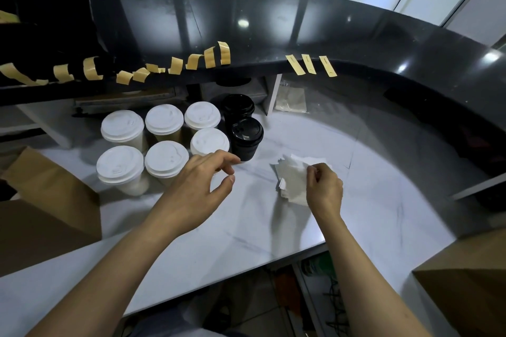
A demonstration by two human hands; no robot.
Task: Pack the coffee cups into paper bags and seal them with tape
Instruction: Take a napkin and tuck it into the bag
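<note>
Both forearms reach in from 6 o'clock: I see my right hand point(324, 189) pinching the small paper stack point(291, 182) on the counter point(383, 200), my left hand point(201, 186) open, fingers loosely spread. Coffee cups point(164, 142) cluster at 10 o'clock, paper bag point(52, 200) at 9.

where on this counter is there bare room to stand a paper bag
Bare marble counter lies in front of both hands, toward the near edge, and right of the napkin pile that the right hand pinches. The back left is crowded with white-lidded cups and black cups; the left hand hovers beside them.
</note>
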